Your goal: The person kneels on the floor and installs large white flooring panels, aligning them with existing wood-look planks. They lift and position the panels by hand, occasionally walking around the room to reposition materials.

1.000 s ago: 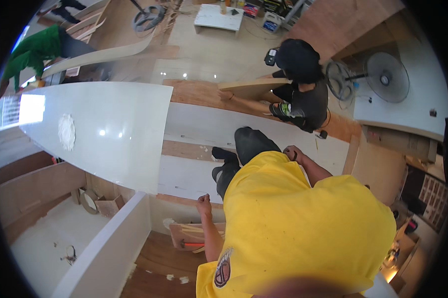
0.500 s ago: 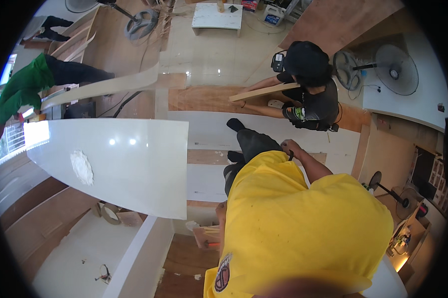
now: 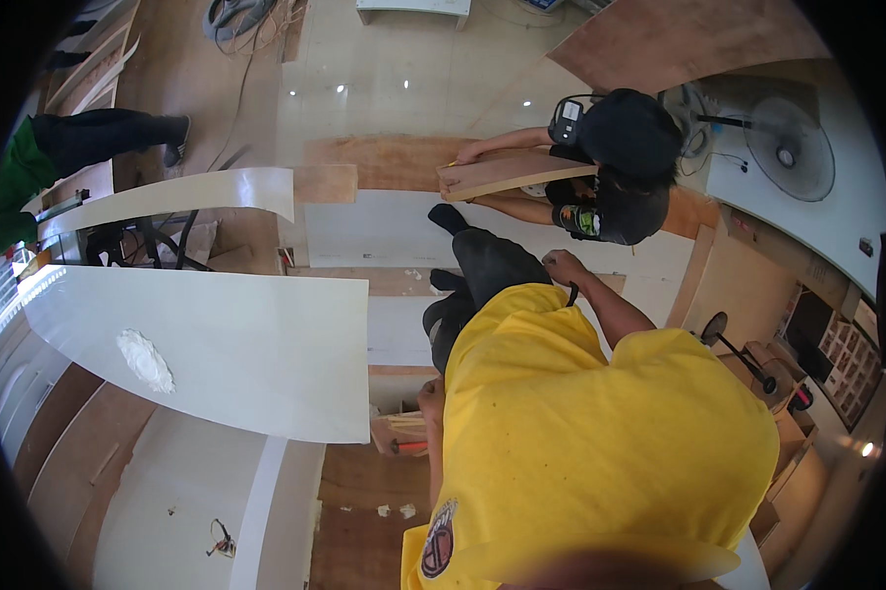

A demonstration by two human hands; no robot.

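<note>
My right hand [image 3: 566,267] is closed beside my dark trousers [image 3: 497,258], with a small black band [image 3: 572,293] by the wrist. Whatever its fingers hold, if anything, is hidden. At my left hip, my left hand [image 3: 431,397] is curled in against the yellow shirt [image 3: 600,442]; its grip cannot be made out. Left of it lies a large glossy white panel [image 3: 256,344] with a white paste patch [image 3: 146,360]. Ahead, a person in a black cap [image 3: 631,128] holds a wooden board [image 3: 512,174] with both hands.
A person in green [image 3: 20,177] is at the left beside a long pale bent strip [image 3: 197,192]. White boards [image 3: 364,224] lie on the floor around my feet. A standing fan [image 3: 785,155] is at the right; a red-handled tool [image 3: 408,446] lies beside my left hand.
My view has shifted, so the room sits differently in frame. The person in the cap has lowered the head and tilted the board's broad face into view. My hands keep their pose.
</note>
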